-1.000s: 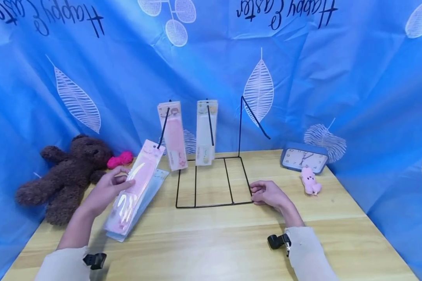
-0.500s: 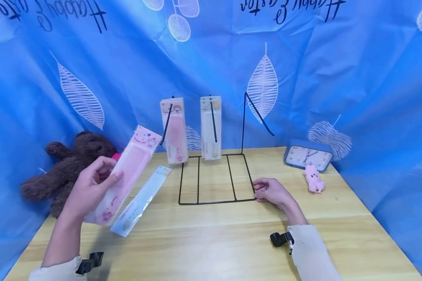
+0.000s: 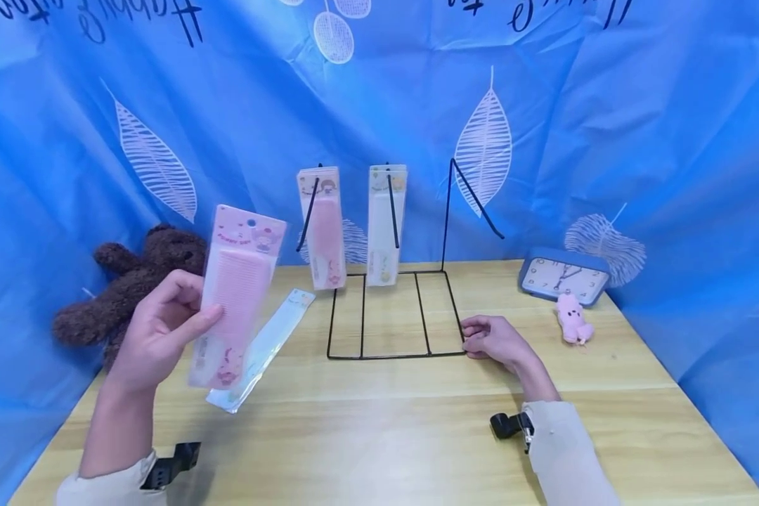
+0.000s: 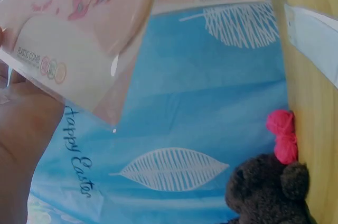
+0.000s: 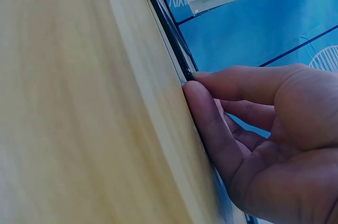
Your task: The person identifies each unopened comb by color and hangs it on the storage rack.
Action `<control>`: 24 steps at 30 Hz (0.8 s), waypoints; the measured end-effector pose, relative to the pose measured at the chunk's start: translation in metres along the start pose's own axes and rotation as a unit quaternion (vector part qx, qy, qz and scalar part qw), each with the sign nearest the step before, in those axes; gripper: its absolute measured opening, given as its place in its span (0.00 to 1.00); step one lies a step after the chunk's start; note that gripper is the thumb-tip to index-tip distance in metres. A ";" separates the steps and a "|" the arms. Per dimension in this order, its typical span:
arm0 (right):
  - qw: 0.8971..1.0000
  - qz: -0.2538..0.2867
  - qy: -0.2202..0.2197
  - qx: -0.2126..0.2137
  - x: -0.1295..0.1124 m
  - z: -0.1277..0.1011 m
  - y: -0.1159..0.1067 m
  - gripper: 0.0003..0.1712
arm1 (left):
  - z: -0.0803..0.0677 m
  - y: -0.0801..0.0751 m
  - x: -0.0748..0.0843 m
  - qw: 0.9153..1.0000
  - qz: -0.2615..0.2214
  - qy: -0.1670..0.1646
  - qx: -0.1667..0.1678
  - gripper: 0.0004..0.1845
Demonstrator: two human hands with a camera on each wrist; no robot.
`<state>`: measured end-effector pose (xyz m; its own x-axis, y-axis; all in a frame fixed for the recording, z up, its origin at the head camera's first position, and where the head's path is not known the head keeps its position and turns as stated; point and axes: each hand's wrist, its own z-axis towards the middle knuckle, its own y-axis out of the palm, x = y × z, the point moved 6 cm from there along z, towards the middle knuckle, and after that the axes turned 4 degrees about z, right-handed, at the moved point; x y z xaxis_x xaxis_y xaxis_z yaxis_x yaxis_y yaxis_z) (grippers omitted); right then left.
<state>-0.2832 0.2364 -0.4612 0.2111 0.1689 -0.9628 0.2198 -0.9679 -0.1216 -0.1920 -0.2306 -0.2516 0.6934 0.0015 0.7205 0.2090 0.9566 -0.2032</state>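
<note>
While the left hand (image 3: 158, 337) grips a packaged pink comb (image 3: 235, 295) upright above the left side of the worktop (image 3: 379, 436), fingers and thumb clamped on its edges, a pale blue comb packet (image 3: 262, 348) lies flat just beyond it. The right hand (image 3: 496, 341) rests on the worktop, its curled fingers (image 5: 211, 129) pinching the near right corner of the black wire rack (image 3: 395, 316), where two comb packets (image 3: 353, 225) hang.

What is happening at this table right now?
A person's left hand holds a packaged pink comb upright above the wooden table. The right hand pinches the front corner of a black wire rack, where two comb packs hang. A pale blue comb pack lies flat on the table.
</note>
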 end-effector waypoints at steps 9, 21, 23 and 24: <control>1.000 -0.003 0.000 -0.006 -0.002 0.003 0.000 0.34 | -0.004 0.021 -0.014 0.995 0.070 -0.055 -0.042 0.10; 1.000 -0.009 0.004 -0.004 -0.002 0.001 0.000 0.34 | -0.004 0.024 -0.037 0.975 0.174 -0.133 -0.038 0.06; 1.000 -0.011 0.003 -0.002 -0.002 0.001 0.000 0.34 | -0.004 0.023 -0.041 0.975 0.170 -0.138 -0.031 0.06; 1.000 -0.012 0.003 -0.002 -0.002 0.001 0.000 0.34 | -0.004 0.023 -0.042 0.976 0.168 -0.138 -0.026 0.06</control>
<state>-0.2846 0.2360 -0.4595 0.2122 0.1929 -0.9580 0.2292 -0.9628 -0.1431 -0.2135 -0.2101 -0.2892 0.5183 0.3981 0.7569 0.0406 0.8726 -0.4868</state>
